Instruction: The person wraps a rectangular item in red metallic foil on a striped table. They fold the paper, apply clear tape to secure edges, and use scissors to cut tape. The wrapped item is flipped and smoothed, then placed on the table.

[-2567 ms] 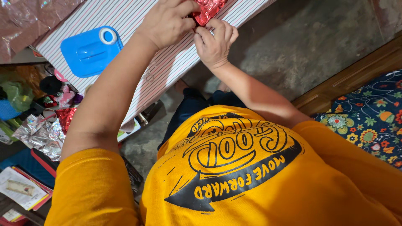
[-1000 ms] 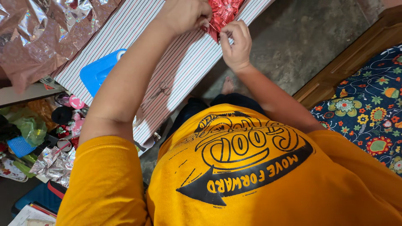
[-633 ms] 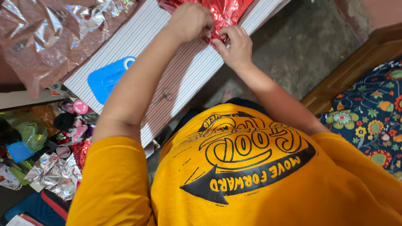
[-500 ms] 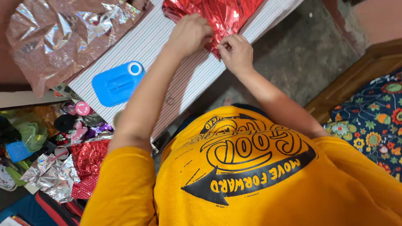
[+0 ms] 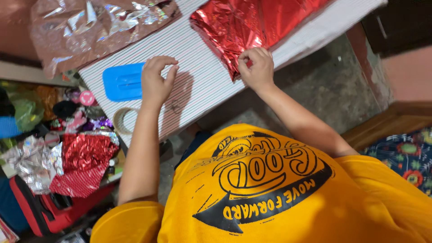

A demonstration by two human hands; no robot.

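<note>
Left hand (image 5: 155, 83) now off red foil (image 5: 252, 27).

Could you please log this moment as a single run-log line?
left hand: lifted over striped board, fingers pinched, near blue tool | right hand: pinching edge of red foil | tape roll at board edge

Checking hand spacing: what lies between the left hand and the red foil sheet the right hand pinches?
In the head view, only bare striped board lies between left hand and red foil sheet, pinched by right hand.

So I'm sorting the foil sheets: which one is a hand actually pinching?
The smooth red foil sheet on the striped board; the right hand pinches its corner.
</note>
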